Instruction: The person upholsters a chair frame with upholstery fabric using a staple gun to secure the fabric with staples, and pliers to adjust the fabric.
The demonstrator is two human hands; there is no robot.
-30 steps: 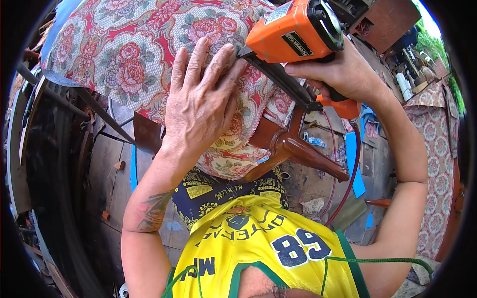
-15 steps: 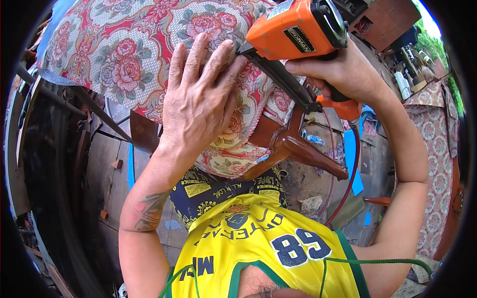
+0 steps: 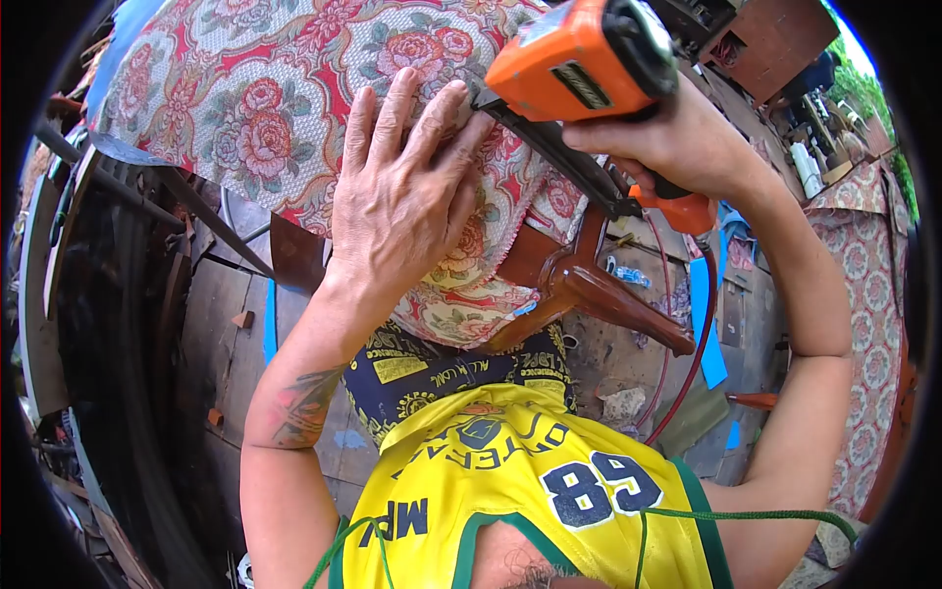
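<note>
My left hand (image 3: 404, 182) lies flat on floral upholstery fabric (image 3: 260, 133), its fingers stretched out over a rose pattern. Wrapped round the grip of an orange pneumatic staple gun (image 3: 559, 74) is my right hand (image 3: 677, 137). The gun's nose meets the fabric just beyond my left fingertips, and its dark magazine (image 3: 564, 157) slants down toward the handle. A red air hose (image 3: 702, 344) hangs from the handle's base. Below the fabric shows a polished brown wooden chair leg (image 3: 618, 299), partly covered by the cloth's edge.
Another piece covered in similar floral fabric (image 3: 854, 294) stands at the right. Blue strips (image 3: 706, 324) and small scraps lie on the worn plank floor (image 3: 211, 334). A wooden box (image 3: 770, 44) and assorted tools and containers sit at the upper right. Dark bars (image 3: 206, 211) cross the left side.
The whole view has shifted slightly to the right. The staple gun has tilted a little, its body slightly blurred. My left hand stays flat on the fabric.
</note>
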